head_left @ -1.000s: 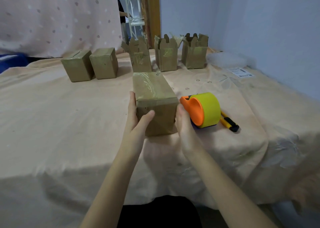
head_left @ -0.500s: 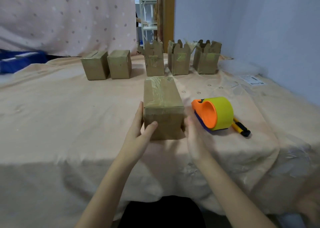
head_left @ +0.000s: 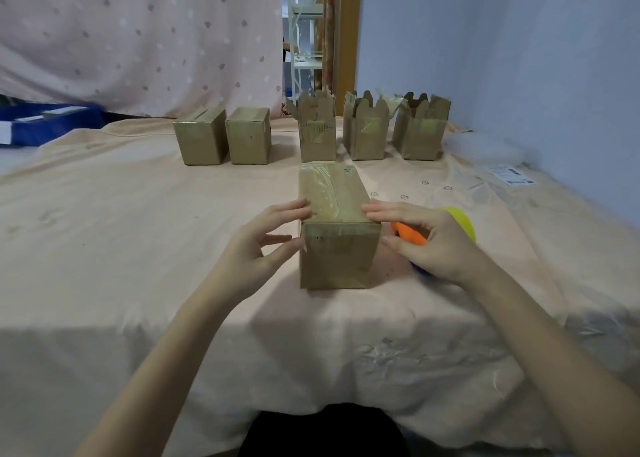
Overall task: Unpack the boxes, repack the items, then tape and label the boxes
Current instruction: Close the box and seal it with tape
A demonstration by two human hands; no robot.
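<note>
While you face the cloth-covered table [head_left: 138, 248] in the head view, both your forearms reach forward from the lower corners and converge on the taped box [head_left: 334, 228] standing near the front middle of the cloth. Your left hand [head_left: 258, 245] sits at the box's left side, wrist low, fingers spread and only lightly bent: the upper fingertips [head_left: 304, 207] touch the top left edge, and the thumb tip meets the left front corner lower down. Nothing is clamped; the hand is loose and unclenched, contact by fingertips only. Your right hand [head_left: 429, 241] mirrors it on the right side, fingers extended nearly straight, tips resting on the top right edge, thumb pointing at the right front corner. It too is relaxed, closing round nothing. Clear tape runs lengthwise along the box's top and folds down over the near face. Behind your right hand, partly hidden, lies the tape dispenser [head_left: 460, 222], yellow roll with an orange core, just beside the box. At the far edge, two closed boxes [head_left: 221, 137] stand side by side at left; three opened boxes [head_left: 370, 127] with raised flaps stand at right. A printed label sheet [head_left: 512, 175] lies near the right wall.
</note>
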